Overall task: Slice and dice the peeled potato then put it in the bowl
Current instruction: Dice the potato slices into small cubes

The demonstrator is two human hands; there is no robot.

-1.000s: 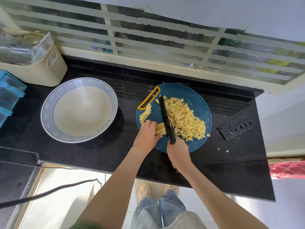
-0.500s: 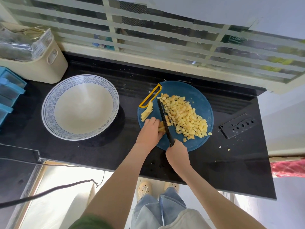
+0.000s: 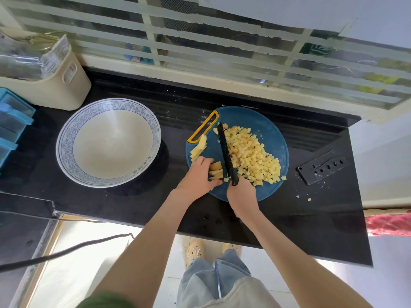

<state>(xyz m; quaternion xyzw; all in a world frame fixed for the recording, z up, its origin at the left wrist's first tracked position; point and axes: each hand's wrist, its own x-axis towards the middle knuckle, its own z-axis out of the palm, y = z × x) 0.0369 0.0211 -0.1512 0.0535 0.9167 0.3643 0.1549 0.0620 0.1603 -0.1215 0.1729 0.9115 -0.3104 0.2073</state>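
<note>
**As we chop, dicing nears its end**

Our right hand (image 3: 241, 196) clamps the black knife (image 3: 224, 150), dropped again through the yellow potato sticks (image 3: 216, 171) our left hand (image 3: 198, 176) pinches at seven o'clock on the round blue cutting board (image 3: 266, 121). The blue-rimmed white bowl (image 3: 66, 138) at nine o'clock holds nothing.

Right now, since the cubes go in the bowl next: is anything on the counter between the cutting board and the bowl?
Nothing visible. Only bare counter lies between the cutting board and the bowl; the beige bin sits behind the bowl, off that path.
</note>
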